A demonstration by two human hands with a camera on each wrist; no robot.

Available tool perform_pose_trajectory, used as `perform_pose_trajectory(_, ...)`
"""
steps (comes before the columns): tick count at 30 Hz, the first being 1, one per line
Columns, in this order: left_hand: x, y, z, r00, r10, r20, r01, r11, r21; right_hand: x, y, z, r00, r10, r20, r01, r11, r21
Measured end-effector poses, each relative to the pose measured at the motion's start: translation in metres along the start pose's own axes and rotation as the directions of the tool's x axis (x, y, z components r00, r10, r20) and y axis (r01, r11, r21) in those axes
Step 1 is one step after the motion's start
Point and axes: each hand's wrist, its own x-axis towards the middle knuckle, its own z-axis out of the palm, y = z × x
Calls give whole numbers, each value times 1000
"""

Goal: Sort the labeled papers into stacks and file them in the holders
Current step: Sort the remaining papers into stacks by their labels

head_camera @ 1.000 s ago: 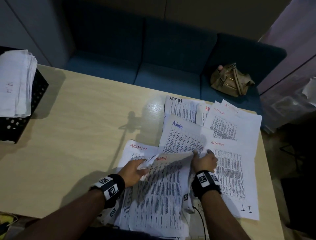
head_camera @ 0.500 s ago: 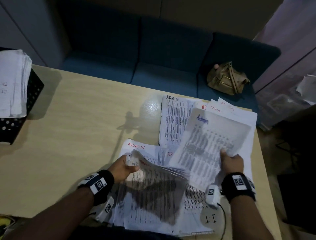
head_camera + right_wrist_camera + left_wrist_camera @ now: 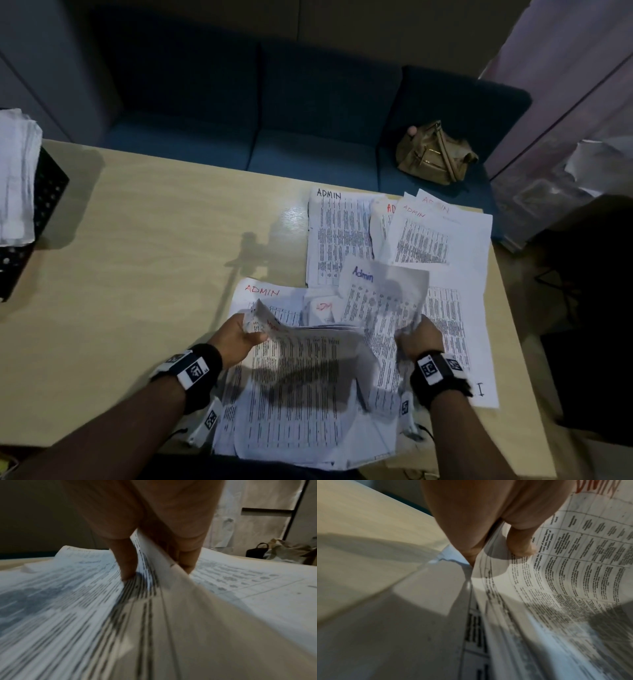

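My left hand grips the upper left corner of a raised stack of printed sheets near the table's front edge. In the left wrist view the thumb presses on the stack's top sheet, which carries a red label. My right hand pinches the lower edge of a single sheet labelled "Admin" in blue, lifted and curled just right of the stack. In the right wrist view its fingers clamp that sheet. More ADMIN sheets lie flat beyond. An "I.T" sheet lies at the right.
A black mesh holder with white papers stands at the table's far left. The wooden table is bare between it and the sheets. A blue sofa with a tan bag sits behind the table.
My right hand picked the blue "Admin" sheet off the table, lifted it to the right, then brought it back left toward the stack. My left hand raised the stack's corner.
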Motion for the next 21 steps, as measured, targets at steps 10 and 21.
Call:
perform_pose_trajectory(10, -15, 5, -21, 982, -20, -186, 8, 998, -68, 4, -11, -24, 954, -68, -291, 127, 973, 192)
perform_pose_trajectory(21, -19, -10, -39, 944, -102, -315, 100, 995, -26, 22, 13, -46, 935, 67, -349, 64, 934, 351)
